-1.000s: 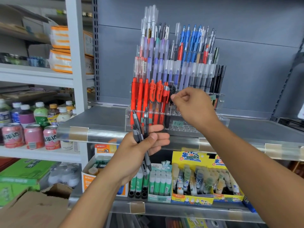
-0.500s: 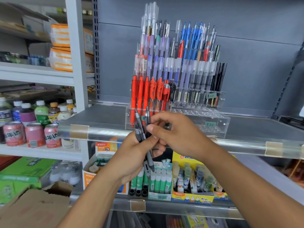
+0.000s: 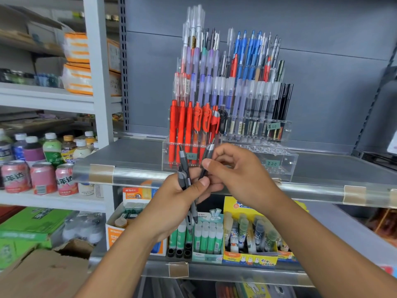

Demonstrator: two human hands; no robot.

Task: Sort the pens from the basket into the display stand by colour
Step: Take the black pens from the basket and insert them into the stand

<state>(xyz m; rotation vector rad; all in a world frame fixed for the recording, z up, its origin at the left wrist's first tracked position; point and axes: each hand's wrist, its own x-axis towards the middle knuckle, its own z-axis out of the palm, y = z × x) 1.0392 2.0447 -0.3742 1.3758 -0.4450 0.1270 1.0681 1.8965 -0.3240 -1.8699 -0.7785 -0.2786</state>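
A clear acrylic display stand (image 3: 279,160) sits on the grey shelf, tiered with red pens (image 3: 182,123) in its front left row, one black pen (image 3: 223,119) beside them, and purple, blue and black pens behind. My left hand (image 3: 184,198) grips a small bunch of dark grey pens (image 3: 185,168) upright in front of the stand. My right hand (image 3: 238,173) pinches one dark grey pen (image 3: 208,155) just right of the bunch, its top pointing up at the stand's front row. No basket is in view.
The shelf's clear front lip (image 3: 137,175) runs just behind my hands. Below are boxes of glue sticks (image 3: 207,237) and a yellow box (image 3: 249,239). Drink bottles and pink cans (image 3: 43,177) fill the left shelving. A cardboard box (image 3: 43,274) lies at the bottom left.
My right hand left the black pen in the stand's front row, came down to the bunch in my left hand and pulled one dark pen apart from it.
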